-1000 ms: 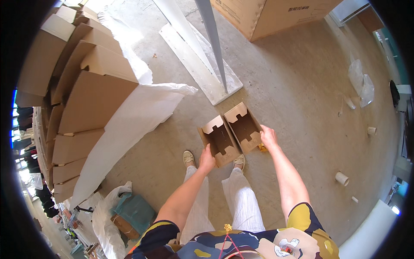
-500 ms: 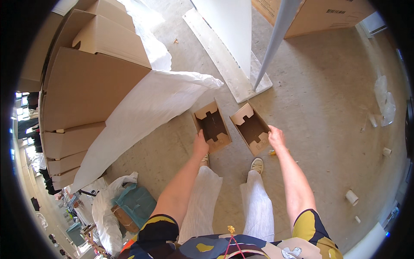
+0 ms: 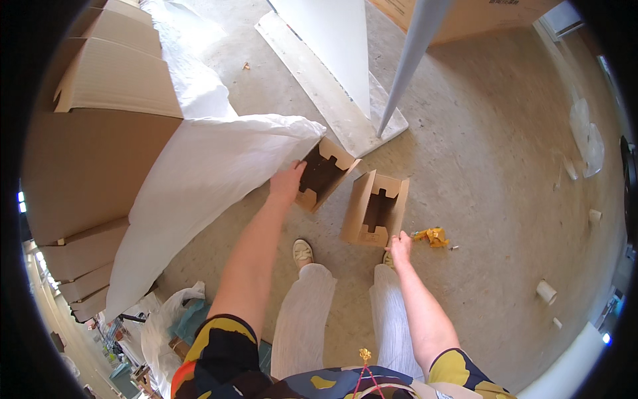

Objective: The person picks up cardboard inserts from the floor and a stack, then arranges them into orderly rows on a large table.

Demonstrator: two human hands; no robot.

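Separately Held, Side by Side

Stacked brown cardboard (image 3: 100, 173) fills the left, a white sheet (image 3: 199, 163) spread along its right side. Near the sheet's tip, a person's left hand (image 3: 287, 183) grips the left edge of the left box (image 3: 324, 171), its hollow facing up. Just beside it, across a narrow gap, the right box (image 3: 377, 211) is pinched at its near right corner by the right hand (image 3: 400, 249). Rightward, a crumpled yellow scrap (image 3: 435, 237) lies on the floor (image 3: 492, 179); farther right, a white tube (image 3: 546, 292).
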